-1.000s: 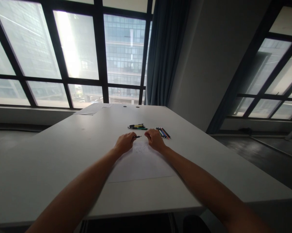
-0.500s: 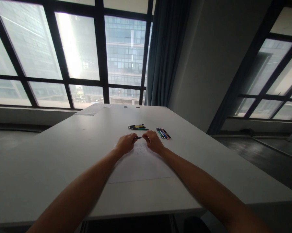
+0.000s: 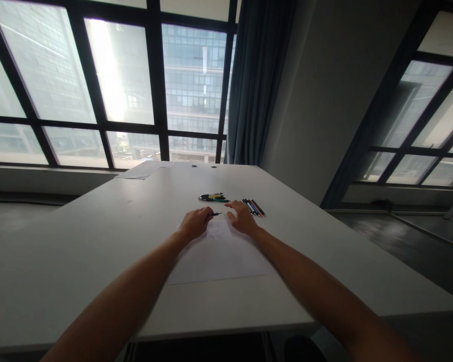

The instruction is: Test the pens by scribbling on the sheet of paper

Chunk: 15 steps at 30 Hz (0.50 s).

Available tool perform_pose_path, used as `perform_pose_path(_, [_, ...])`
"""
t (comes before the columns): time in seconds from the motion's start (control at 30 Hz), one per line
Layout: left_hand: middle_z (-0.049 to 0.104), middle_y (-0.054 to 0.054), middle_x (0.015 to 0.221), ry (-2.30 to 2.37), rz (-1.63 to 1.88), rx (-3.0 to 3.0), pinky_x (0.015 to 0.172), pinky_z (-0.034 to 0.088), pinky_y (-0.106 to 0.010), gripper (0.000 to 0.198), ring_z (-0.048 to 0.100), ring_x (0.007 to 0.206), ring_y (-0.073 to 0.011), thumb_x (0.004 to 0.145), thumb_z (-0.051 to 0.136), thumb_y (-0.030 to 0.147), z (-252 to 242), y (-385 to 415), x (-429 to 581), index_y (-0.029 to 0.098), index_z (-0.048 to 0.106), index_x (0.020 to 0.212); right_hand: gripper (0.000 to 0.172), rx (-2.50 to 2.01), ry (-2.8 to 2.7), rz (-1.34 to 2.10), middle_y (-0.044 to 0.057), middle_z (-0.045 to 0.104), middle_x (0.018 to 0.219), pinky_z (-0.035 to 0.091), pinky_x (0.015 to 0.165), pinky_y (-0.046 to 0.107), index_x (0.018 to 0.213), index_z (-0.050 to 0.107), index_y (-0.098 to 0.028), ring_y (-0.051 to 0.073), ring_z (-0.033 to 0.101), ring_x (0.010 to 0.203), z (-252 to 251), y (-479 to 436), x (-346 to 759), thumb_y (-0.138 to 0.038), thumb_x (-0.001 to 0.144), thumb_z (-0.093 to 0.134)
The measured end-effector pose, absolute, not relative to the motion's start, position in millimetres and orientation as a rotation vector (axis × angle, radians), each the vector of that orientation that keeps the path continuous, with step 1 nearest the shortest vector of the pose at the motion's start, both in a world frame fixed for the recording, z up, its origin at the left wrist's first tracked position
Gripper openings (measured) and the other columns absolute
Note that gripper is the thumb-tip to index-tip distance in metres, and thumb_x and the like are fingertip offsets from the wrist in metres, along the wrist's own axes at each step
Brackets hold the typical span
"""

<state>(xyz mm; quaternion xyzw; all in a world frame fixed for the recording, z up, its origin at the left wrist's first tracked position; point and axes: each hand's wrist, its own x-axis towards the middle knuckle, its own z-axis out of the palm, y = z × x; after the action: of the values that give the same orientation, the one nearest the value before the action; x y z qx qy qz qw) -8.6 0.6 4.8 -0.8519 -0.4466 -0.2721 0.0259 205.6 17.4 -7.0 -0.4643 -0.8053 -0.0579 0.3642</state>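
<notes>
Your L hand (image 3: 195, 222) has a dark pen (image 3: 215, 214) pinched, tip pointing right, at far end of the marked paper (image 3: 214, 261). Your R hand (image 3: 243, 219) is just right of the tip, thumb & index spread apart. Pen pile (image 3: 211, 197) w/ yellow & green lies just beyond; pen row (image 3: 254, 207) right of R hand. Loose sheets (image 3: 136, 172) at table's (image 3: 305, 266) far left.

Dark pen (image 3: 214, 214), one end hidden
</notes>
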Motion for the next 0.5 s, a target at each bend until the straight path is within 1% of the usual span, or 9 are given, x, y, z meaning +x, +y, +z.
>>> perform_pose_path(0.1, [0.07,-0.005,0.1,-1.375,-0.836,-2.639,0.074,0.049,-0.029,0.019,0.066,0.085,-0.0196,0.092,0.045,0.027,6,0,-8,0.022,0.058,0.105,0.026,-1.428,-2.121,-0.193,0.009,0.063,0.112,0.038,0.094,0.038,0.104,0.067,-0.018,0.024,0.053,0.108,-13,27,217,-0.017,0.082,0.055])
perform_pose_path(0.2, [0.071,-0.005,0.099,-1.365,-0.825,-2.642,0.073,0.049,-0.029,0.019,0.066,0.084,-0.0201,0.092,0.045,0.028,6,0,-8,0.022,0.058,0.105,0.02,-1.519,-2.151,-0.159,0.008,0.066,0.103,0.039,0.091,0.036,0.097,0.07,-0.019,0.022,0.055,0.102,-17,34,225,-0.017,0.084,0.055])
perform_pose_path(0.27, [0.071,-0.005,0.099,-1.365,-0.822,-2.641,0.074,0.049,-0.029,0.02,0.065,0.084,-0.0201,0.092,0.045,0.028,6,0,-8,0.022,0.059,0.105,0.018,-1.519,-2.153,-0.133,0.007,0.067,0.099,0.04,0.089,0.033,0.094,0.07,-0.018,0.02,0.057,0.097,-18,36,227,-0.016,0.084,0.056])
perform_pose_path(0.43, [0.07,-0.005,0.1,-1.395,-0.816,-2.638,0.075,0.049,-0.029,0.02,0.065,0.086,-0.0195,0.091,0.047,0.028,6,0,-8,0.023,0.059,0.105,0.013,-1.418,-2.111,-0.064,0.007,0.069,0.088,0.045,0.08,0.029,0.083,0.07,-0.015,0.017,0.06,0.083,-14,35,226,-0.009,0.077,0.06])
perform_pose_path(0.5, [0.07,-0.005,0.1,-1.4,-0.822,-2.637,0.076,0.049,-0.029,0.019,0.065,0.086,-0.0195,0.091,0.047,0.028,6,0,-8,0.023,0.059,0.105,0.012,-1.332,-2.026,-0.007,0.006,0.07,0.087,0.047,0.077,0.029,0.084,0.07,-0.015,0.016,0.061,0.079,-9,33,223,-0.01,0.077,0.06])
